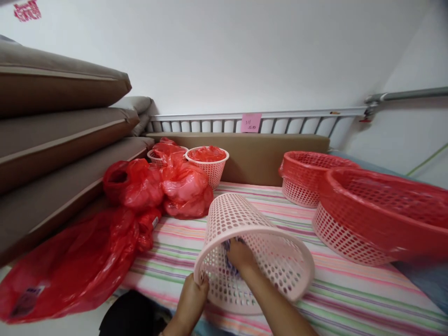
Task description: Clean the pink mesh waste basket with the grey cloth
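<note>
- I have the pale pink basket (234,212) tipped on its side on the striped sheet (189,233), in front of me and its mouth turned towards my view; no red plastic lines or covers it;
- my left hand (195,290) is clamped on the near left edge of its rim, thumb over the lip; I read this as a steadying grip;
- my right hand (241,254) reaches through the mouth, closed on a bunched purple cloth (230,267) near the inner left wall; its fingertips are partly hidden from me;
- I judge the inside to be partway through a wipe; the cloth is in place, but I cannot tell how much of the wall is done, and I see no clear mark of dirt to go by;
- to my right, the front basket (345,238) and the back basket (303,192) stand upright with red plastic over their upper parts; I take these as dressed already, though whether they were wiped I cannot tell;
- at the back, the white-rimmed basket (214,171) has red plastic in its mouth, near the filled red bag (187,189);
- what is left, as I judge it, is the rest of this one basket's wall; the loose red bag (80,261) lies to my left, well apart from both hands
</note>
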`<state>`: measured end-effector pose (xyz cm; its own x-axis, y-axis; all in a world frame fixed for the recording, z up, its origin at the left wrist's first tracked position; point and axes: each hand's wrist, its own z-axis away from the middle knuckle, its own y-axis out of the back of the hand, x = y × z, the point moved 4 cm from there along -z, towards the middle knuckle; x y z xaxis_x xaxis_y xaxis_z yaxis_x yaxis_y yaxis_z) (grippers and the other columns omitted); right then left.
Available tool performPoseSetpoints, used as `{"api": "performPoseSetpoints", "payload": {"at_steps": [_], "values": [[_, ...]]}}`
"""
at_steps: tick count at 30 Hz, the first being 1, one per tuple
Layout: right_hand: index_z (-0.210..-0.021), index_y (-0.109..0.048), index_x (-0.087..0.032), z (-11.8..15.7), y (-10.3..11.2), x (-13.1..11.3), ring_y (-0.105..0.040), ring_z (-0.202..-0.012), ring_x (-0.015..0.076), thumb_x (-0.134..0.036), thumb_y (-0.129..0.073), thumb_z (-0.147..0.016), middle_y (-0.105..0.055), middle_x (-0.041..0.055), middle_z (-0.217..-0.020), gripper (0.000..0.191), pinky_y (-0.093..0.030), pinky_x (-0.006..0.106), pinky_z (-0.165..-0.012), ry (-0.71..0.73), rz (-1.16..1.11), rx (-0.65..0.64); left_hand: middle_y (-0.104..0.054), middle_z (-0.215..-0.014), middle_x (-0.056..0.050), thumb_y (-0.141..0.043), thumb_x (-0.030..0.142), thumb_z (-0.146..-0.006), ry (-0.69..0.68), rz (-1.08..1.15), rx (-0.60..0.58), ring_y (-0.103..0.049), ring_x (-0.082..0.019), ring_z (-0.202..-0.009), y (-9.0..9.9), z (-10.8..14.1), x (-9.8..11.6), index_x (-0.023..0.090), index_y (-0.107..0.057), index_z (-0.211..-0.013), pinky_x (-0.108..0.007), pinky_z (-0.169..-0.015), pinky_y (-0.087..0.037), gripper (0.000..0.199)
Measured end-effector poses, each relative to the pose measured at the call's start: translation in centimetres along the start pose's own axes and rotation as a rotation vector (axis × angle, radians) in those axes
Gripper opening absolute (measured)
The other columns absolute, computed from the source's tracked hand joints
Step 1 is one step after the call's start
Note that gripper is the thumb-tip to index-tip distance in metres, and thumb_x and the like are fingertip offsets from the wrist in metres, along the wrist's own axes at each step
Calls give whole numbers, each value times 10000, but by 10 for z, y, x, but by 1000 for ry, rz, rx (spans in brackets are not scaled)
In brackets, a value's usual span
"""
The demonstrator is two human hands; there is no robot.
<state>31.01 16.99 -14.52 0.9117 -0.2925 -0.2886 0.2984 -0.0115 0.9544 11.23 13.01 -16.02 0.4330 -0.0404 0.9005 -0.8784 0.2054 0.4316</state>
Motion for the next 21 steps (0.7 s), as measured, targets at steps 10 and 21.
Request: {"api": "performPoseSetpoints", "payload": {"at_steps": [10, 21], "values": [[-1240, -513, -208, 127, -16, 7, -651, -859, 269, -161, -485, -715, -681, 108, -963, 528, -472, 335, -703, 18, 59, -12, -656, -593, -79, -479, 271, -751, -119, -109, -4, -625, -243, -610, 22, 8, 38, 164, -628, -646, -279, -546, -385, 211], [-1252, -505, -184, 65, -14, -11, -611, -975, 260, -214, -452, -829, -629, 139, -1113, 427, -452, 341, -805, -66, -11, 40, -727, -780, -96, -503, 203, -738, -170, -177, -88, -665, -251, -764, 26, 21, 48, 190, -690, -839, -267, -666, -430, 212]]}}
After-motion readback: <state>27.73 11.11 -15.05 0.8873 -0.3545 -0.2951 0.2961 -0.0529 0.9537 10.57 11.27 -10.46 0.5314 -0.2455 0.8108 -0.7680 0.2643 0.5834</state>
